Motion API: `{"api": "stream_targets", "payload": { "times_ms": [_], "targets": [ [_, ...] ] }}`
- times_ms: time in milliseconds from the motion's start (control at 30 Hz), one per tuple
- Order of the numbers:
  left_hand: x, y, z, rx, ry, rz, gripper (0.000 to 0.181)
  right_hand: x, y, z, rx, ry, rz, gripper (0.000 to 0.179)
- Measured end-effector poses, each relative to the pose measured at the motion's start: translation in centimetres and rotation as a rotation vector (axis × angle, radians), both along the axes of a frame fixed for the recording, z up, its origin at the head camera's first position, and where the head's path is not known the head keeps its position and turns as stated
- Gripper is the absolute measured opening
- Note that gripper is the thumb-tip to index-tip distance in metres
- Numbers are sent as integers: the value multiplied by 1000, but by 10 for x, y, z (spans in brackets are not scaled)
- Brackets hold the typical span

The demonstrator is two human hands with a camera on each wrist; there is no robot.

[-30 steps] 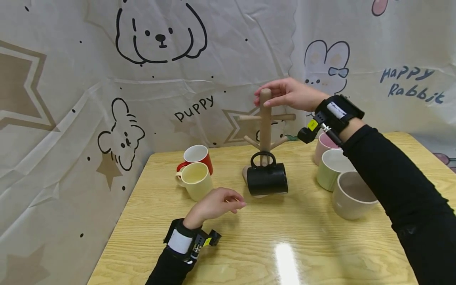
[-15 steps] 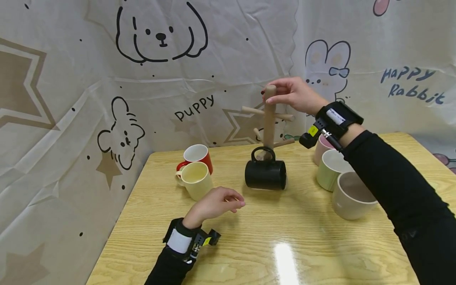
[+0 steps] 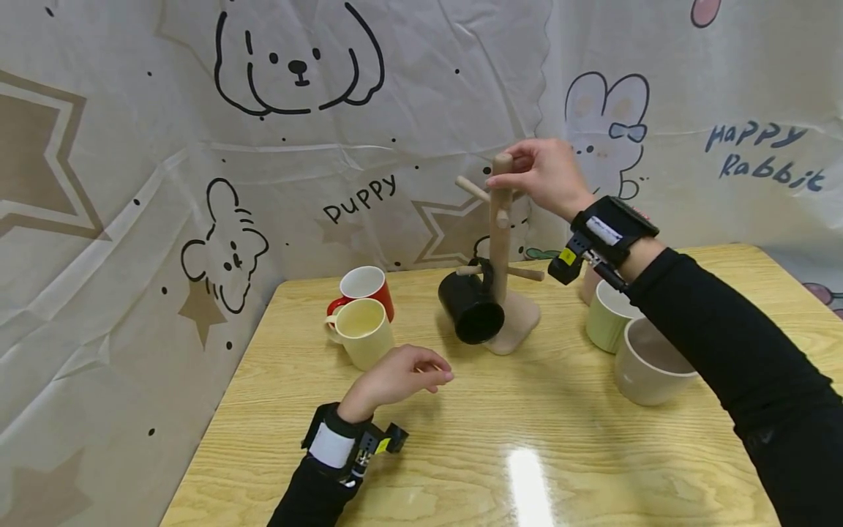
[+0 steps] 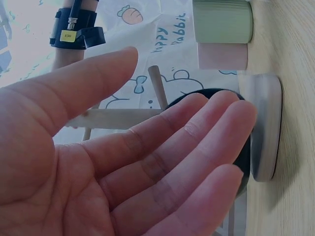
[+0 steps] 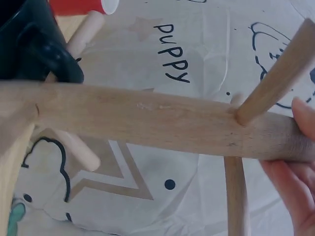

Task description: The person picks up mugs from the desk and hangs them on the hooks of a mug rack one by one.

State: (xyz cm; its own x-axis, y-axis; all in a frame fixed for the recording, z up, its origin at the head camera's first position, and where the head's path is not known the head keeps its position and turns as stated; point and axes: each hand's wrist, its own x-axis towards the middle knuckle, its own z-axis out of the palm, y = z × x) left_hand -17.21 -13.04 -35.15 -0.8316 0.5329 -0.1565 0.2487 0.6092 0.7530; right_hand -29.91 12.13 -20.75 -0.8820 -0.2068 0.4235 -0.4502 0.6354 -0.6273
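My right hand (image 3: 545, 176) grips the top of a wooden mug tree (image 3: 499, 245) between thumb and fingers. On a low peg at the tree's left side hangs a black mug (image 3: 470, 307) by its handle, its mouth facing toward me and tilted. In the right wrist view the tree's post (image 5: 147, 118) runs across, with the mug's dark handle (image 5: 54, 56) round a peg. My left hand (image 3: 403, 377) hovers low over the table, holding nothing; the left wrist view shows its fingers (image 4: 172, 162) extended and only slightly bent.
Left of the tree stand a red mug (image 3: 378, 293) with a white inside and a pale yellow mug (image 3: 362, 337). On the right, partly behind my forearm, are a green mug (image 3: 609, 318), a beige mug (image 3: 648, 366) and a pink mug (image 3: 588, 285). A printed cloth (image 3: 421, 110) hangs behind.
The mug tree has turned under my right hand, carrying the black mug from the front round to the left. The right wrist has bent with the turn. My left hand stays put.
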Motion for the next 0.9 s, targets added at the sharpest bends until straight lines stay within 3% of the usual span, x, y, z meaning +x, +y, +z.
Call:
{"api": "stream_targets", "payload": {
  "times_ms": [633, 900],
  "targets": [
    [0, -1, 1, -27, 1, 19, 26, 10, -22, -1, 20, 98, -174, 36],
    [0, -2, 2, -30, -1, 26, 26, 13, -25, 0, 36, 93, -175, 37]
  ]
}}
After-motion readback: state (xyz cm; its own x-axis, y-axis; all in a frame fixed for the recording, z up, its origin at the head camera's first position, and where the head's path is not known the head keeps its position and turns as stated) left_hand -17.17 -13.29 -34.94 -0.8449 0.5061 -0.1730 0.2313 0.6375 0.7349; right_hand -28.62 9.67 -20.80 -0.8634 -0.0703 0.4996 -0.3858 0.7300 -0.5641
